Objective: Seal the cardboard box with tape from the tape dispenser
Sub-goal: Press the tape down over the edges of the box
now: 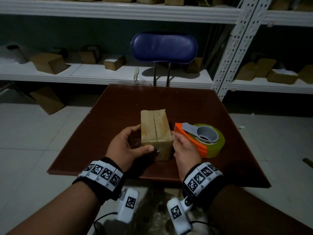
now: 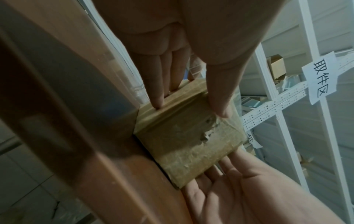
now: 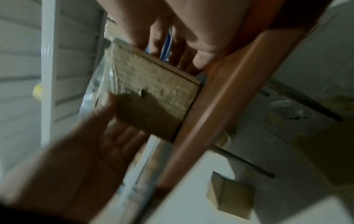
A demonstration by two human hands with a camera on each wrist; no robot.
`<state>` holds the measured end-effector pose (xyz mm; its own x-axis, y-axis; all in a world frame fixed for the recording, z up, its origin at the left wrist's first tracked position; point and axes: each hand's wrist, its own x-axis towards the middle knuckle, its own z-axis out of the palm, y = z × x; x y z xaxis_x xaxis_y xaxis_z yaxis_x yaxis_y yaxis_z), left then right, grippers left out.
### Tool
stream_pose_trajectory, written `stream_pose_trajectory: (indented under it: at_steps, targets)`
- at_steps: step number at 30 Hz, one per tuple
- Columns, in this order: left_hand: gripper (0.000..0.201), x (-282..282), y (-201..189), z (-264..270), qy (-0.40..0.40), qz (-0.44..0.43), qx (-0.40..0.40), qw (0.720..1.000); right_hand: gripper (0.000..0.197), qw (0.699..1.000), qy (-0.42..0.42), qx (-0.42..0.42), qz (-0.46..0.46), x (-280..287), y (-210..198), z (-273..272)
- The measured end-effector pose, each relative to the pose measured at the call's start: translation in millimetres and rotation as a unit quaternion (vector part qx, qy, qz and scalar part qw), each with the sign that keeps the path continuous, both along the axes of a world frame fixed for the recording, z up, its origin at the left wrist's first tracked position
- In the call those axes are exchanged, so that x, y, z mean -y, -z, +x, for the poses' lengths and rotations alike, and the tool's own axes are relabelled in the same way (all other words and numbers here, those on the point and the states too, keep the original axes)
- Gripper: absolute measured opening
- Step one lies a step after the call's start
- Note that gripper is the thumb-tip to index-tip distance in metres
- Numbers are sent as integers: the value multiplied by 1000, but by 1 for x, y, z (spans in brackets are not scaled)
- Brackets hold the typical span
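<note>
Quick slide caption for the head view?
Left hand and right hand brace the cardboard box on the table; tape dispenser lies beside it.

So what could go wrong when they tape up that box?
The seam on top of the cardboard box shows a dark gap, so tape might bridge loose flaps and wrinkle. The tape dispenser lies close beside the right hand, which touches the box's side; grabbing it could knock the box. Then only the left hand, gripping the near left corner, would steady it on the table, so it might slide.

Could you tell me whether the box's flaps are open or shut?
Shut: the cardboard box has both flaps flat, meeting at a centre seam.
</note>
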<state>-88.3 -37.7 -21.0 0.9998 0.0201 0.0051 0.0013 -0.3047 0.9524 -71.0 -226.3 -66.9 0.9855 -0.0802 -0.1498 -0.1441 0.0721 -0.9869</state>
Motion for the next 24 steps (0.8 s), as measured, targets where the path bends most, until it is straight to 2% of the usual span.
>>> stream_pose_trajectory:
  at_steps: [2,5,8,10,12,14,16,18,24]
  targets:
    - [80,-3,1,0,15,-26,-17,999,36,1000,-7,1,-16,0,-3,-3]
    - [82,-13,3,0,27,3,-30,999,26,999,-31,8,-37,2,-10,-4]
    - [59,-20,7,1,37,-20,-38,998,31,997,-45,14,-53,7,-13,-3]
    - [53,-24,7,0,50,-25,-31,998,32,997,-40,13,-61,7,-11,0]
    - [47,-29,8,0,52,-22,-15,998,49,998,-36,8,-60,6,-9,3]
    - [33,-31,8,0,51,-18,-4,999,62,998,-37,1,-53,6,-5,5]
    - [15,-30,10,1,44,-19,6,999,54,998,-37,-7,-54,5,-3,6]
    - [5,-27,12,1,32,-23,9,999,43,998,-39,-20,-54,4,-2,8]
    - [7,-16,13,1,-5,-109,-16,994,48,998,-42,-13,-45,2,1,10]
